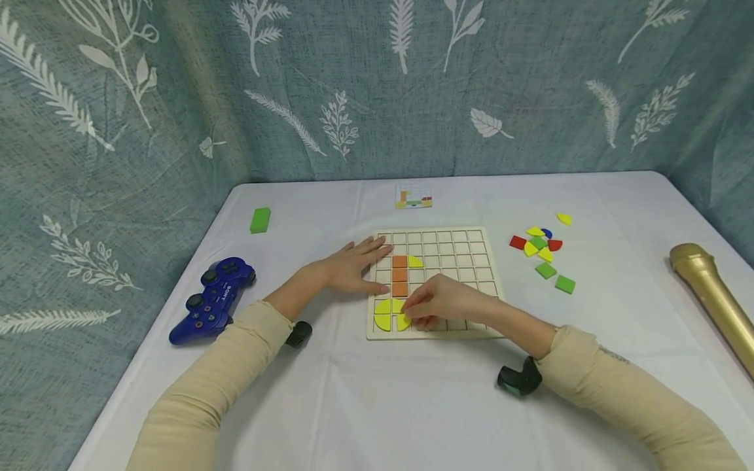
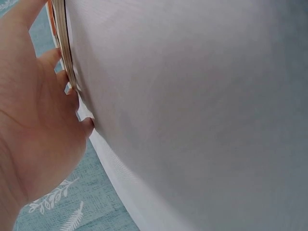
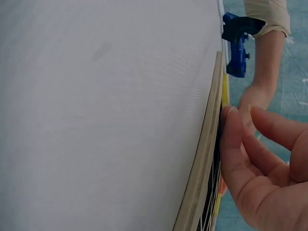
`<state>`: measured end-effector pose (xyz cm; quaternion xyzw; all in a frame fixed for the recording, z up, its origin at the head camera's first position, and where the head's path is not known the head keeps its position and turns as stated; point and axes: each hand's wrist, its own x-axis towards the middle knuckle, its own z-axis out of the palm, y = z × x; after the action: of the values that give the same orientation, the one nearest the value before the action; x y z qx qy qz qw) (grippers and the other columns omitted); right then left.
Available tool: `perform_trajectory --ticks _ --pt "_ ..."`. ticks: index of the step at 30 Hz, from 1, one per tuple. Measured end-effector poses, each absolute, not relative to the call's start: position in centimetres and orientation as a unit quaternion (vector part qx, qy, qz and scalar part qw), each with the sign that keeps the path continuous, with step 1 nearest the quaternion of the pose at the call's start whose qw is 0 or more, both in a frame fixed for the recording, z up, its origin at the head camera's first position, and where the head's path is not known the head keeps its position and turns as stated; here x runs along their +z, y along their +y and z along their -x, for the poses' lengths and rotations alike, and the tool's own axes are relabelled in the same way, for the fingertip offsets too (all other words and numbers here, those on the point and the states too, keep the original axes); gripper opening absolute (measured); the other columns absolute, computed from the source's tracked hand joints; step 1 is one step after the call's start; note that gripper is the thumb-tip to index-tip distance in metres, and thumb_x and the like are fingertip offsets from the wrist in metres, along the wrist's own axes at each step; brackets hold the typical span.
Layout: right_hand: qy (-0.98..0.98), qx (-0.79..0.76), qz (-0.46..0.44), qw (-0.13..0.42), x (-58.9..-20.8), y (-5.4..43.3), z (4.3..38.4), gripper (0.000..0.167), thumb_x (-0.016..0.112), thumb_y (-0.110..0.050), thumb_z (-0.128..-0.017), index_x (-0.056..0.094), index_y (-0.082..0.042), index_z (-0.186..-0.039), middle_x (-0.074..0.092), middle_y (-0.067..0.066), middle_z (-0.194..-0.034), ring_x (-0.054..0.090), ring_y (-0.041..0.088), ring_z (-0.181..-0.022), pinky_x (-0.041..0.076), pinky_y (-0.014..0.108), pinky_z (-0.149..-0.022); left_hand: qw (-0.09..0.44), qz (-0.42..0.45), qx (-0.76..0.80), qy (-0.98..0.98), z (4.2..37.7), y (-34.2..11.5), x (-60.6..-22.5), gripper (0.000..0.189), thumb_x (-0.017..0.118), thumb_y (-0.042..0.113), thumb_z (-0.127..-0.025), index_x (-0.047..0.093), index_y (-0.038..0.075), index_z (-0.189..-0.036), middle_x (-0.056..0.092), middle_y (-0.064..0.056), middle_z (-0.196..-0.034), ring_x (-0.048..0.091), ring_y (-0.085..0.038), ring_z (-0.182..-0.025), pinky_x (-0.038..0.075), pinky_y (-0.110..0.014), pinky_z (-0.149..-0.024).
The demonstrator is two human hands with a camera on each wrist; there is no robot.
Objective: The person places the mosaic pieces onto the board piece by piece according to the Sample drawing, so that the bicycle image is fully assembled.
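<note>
A wooden grid board [image 1: 436, 333] lies on the white table. My left hand [image 1: 353, 267] rests on its left edge with fingers spread. My right hand [image 1: 444, 302] is over the lower left of the board, its fingertips touching a yellow quarter-circle tile [image 1: 403, 322]. In the right wrist view a gap shows between thumb and forefinger [image 3: 231, 139]. Other yellow tiles [image 1: 382, 322] lie beside it in the grid. Above them stands a column of orange square tiles [image 1: 400, 275], with a lone yellow quarter-circle [image 1: 415, 261] at its top right.
Loose red, green, yellow and blue tiles [image 1: 538, 243] lie right of the board. A pattern card [image 1: 413, 196] is behind it. A blue game controller [image 1: 213, 301] and a green block [image 1: 260, 220] sit at the left, a gold microphone [image 1: 715, 294] at the far right.
</note>
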<state>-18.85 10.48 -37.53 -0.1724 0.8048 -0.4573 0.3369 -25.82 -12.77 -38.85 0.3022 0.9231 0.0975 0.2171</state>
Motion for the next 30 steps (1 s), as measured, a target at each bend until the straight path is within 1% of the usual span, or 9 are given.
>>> perform_trajectory --ticks 5,15,18,23,26,30 --pt "0.803 -0.455 0.181 0.340 -37.2 10.2 18.7 0.019 0.064 -0.014 -0.093 0.071 0.001 -0.104 0.070 0.006 -0.084 0.065 0.017 -0.074 0.056 0.029 -0.070 0.217 -0.302 0.101 0.923 25.8 -12.8 -38.6 0.091 0.053 0.063 -0.088 0.008 0.022 -0.155 -0.002 0.000 -0.159 -0.007 -0.019 -0.144 -0.002 -0.047 -0.114" --pt "0.786 -0.482 0.166 0.351 -37.1 9.9 18.6 0.019 0.061 -0.009 -0.094 0.069 0.003 -0.106 0.069 0.008 -0.083 0.066 0.017 -0.072 0.056 0.030 -0.069 0.216 -0.301 0.100 0.923 25.8 -12.7 -38.7 0.090 0.054 0.062 -0.088 0.008 0.022 -0.155 -0.003 0.000 -0.159 -0.007 -0.019 -0.144 -0.003 -0.046 -0.114" --pt "0.779 -0.485 0.168 0.360 -37.1 10.2 18.7 0.022 0.062 -0.012 -0.094 0.068 0.002 -0.109 0.069 0.008 -0.084 0.066 0.018 -0.074 0.056 0.031 -0.070 0.216 -0.301 0.099 0.923 25.8 -12.7 -38.7 0.090 0.053 0.062 -0.088 0.008 0.022 -0.155 -0.003 0.001 -0.159 -0.007 -0.019 -0.144 -0.003 -0.046 -0.114" --pt "0.753 -0.497 0.189 0.387 -37.3 11.4 19.4 0.029 0.062 -0.021 -0.095 0.066 0.000 -0.114 0.069 0.009 -0.093 0.066 0.021 -0.082 0.056 0.033 -0.075 0.218 -0.303 0.099 0.923 25.8 -12.7 -38.7 0.090 0.052 0.063 -0.088 0.008 0.023 -0.155 -0.004 0.002 -0.159 -0.007 -0.018 -0.144 -0.002 -0.046 -0.114" --pt "0.732 -0.511 0.193 0.407 -37.5 12.4 19.9 0.034 0.061 -0.024 -0.096 0.064 0.001 -0.118 0.069 0.010 -0.098 0.065 0.022 -0.087 0.055 0.034 -0.078 0.217 -0.303 0.100 0.922 25.8 -12.7 -38.7 0.090 0.052 0.063 -0.088 0.008 0.022 -0.155 -0.003 0.001 -0.159 -0.007 -0.019 -0.144 -0.002 -0.046 -0.114" --pt "0.725 -0.522 0.180 0.412 -37.4 13.8 20.3 0.040 0.061 -0.026 -0.095 0.061 0.002 -0.123 0.067 0.012 -0.102 0.064 0.023 -0.088 0.054 0.034 -0.080 0.215 -0.303 0.100 0.923 25.8 -12.8 -38.8 0.090 0.053 0.062 -0.088 0.008 0.022 -0.155 -0.002 0.001 -0.159 -0.006 -0.019 -0.144 -0.003 -0.045 -0.114"
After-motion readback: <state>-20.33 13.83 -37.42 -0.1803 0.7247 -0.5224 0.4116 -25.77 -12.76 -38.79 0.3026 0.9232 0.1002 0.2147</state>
